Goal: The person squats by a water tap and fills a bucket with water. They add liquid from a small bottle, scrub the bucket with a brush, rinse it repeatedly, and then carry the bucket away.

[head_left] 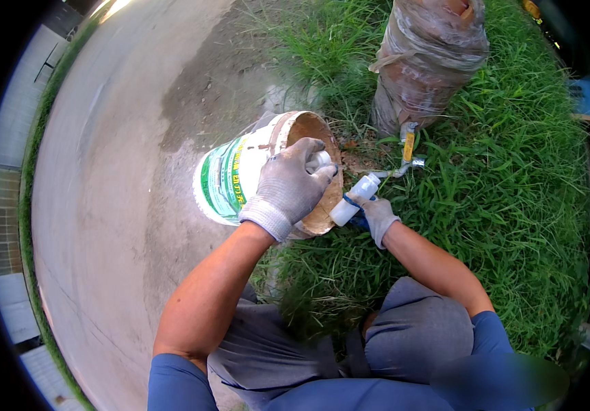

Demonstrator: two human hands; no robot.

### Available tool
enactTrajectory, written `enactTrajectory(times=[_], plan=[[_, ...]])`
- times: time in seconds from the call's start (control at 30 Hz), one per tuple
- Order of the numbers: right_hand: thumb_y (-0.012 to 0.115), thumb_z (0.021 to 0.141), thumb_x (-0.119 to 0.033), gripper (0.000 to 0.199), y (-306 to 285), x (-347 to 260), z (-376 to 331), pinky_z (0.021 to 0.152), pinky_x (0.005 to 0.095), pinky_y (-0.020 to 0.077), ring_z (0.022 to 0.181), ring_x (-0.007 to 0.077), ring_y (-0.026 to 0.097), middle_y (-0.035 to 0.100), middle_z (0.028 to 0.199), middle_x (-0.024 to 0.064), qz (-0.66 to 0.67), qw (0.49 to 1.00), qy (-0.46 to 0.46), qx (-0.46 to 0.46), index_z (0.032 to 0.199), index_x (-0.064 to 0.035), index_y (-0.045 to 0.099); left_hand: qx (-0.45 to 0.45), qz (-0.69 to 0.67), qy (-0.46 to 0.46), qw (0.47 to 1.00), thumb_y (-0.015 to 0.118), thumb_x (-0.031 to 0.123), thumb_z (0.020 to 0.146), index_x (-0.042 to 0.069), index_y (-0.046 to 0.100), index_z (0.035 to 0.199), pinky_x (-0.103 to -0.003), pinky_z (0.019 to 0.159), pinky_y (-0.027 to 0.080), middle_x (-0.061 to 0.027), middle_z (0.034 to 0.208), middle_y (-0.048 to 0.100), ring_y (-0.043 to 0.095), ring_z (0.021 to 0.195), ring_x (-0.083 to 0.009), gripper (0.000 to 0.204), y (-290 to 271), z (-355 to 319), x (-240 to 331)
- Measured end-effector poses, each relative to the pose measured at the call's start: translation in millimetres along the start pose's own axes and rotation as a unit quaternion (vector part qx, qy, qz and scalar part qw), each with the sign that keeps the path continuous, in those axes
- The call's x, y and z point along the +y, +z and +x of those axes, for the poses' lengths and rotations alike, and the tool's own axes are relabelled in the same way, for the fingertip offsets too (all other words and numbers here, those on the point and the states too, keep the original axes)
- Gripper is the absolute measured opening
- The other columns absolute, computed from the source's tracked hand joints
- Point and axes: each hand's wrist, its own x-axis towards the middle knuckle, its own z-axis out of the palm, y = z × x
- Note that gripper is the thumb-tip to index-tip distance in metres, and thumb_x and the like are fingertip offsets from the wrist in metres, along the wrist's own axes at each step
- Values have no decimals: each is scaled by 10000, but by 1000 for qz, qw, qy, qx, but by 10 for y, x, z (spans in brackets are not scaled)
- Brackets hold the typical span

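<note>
My left hand, in a grey work glove, grips the rim of a white and green bucket that is tipped on its side, its muddy brown inside facing the grass. A white piece shows under the fingers at the rim. My right hand, also gloved, holds a white and blue handle of a tool low over the grass beside the bucket's mouth. A metal fitting with a yellow handle sits just beyond it, at the foot of a tree trunk.
A tree trunk wrapped in brown plastic film stands in the grass at upper right. A concrete path curves along the left, with a bare dirt patch by the bucket. My knees in grey trousers are at the bottom.
</note>
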Motion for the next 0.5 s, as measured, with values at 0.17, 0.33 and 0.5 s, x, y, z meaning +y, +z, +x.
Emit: enactTrajectory(times=[0.17, 0.33, 0.5], plan=[[938, 782, -269, 564, 88, 6, 102, 744, 340, 581, 844, 195, 709, 730, 1065, 116, -5, 1000, 4, 17, 1147, 67, 668, -1, 13, -5, 1000, 778, 266, 887, 49, 693, 1244, -391, 941, 590, -193, 1130, 757, 751, 1046, -311, 427, -35, -1, -12], [946, 770, -285, 603, 45, 10, 176, 749, 336, 576, 839, 194, 699, 727, 1069, 118, -13, 1000, -4, 28, 1146, 89, 658, -4, 13, -5, 1000, 781, 260, 883, 60, 694, 1243, -393, 933, 595, -189, 1126, 759, 753, 1039, -309, 421, -22, -6, 7], [949, 766, -296, 625, 26, 4, 150, 753, 336, 574, 838, 194, 698, 727, 1080, 122, -13, 999, -12, 35, 1159, 89, 652, -6, 11, -5, 1000, 783, 261, 883, 63, 694, 1240, -396, 931, 597, -193, 1120, 759, 754, 1036, -310, 418, -3, -3, 16]])
